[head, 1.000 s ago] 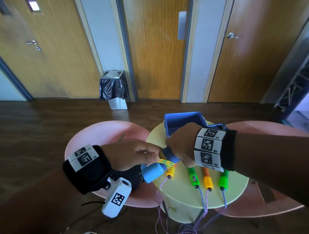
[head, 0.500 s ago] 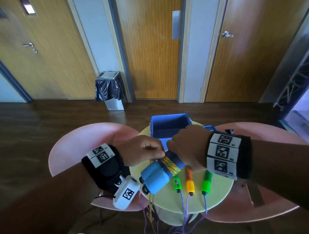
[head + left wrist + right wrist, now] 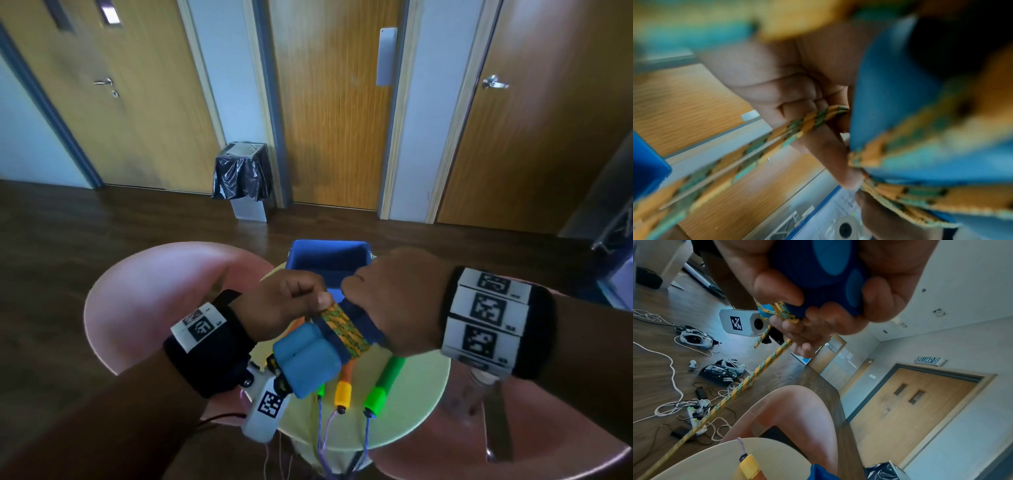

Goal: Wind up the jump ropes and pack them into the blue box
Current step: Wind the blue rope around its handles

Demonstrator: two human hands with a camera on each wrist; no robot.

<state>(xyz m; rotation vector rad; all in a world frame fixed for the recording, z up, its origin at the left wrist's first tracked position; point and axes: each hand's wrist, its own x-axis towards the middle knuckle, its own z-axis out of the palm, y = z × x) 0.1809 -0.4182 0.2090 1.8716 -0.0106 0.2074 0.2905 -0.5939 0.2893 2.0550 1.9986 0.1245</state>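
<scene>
In the head view, a pink chair (image 3: 144, 291) fills the lower left. Just right of it, the left hand (image 3: 281, 305) sits at centre frame, its fingers curled and its thumb and forefinger pinching the orange-and-green rope (image 3: 344, 330). The left wrist view shows that rope (image 3: 813, 120) looped over a finger and running taut toward the lower left of the frame.

The rope is wrapped in several turns round the 2 blue handles (image 3: 305, 359), which lie side by side, their free ends pointing to the lower left. The right hand (image 3: 394, 301), right of centre, has its fingers closed round the far ends of these handles; the right wrist view shows fingers (image 3: 777, 287) and thumb clamped on the dark-blue grip (image 3: 818, 269).

Behind both hands, above centre, the blue box (image 3: 329, 257) stands open on the pale green round table (image 3: 411, 411). Below the hands, 3 more handles lie on the table: a green one (image 3: 321, 389) mostly hidden, an orange one (image 3: 343, 387) and a second green one (image 3: 383, 387), each with a purple cord hanging over the near edge. A second pink chair (image 3: 565, 428) sits at lower right.
</scene>
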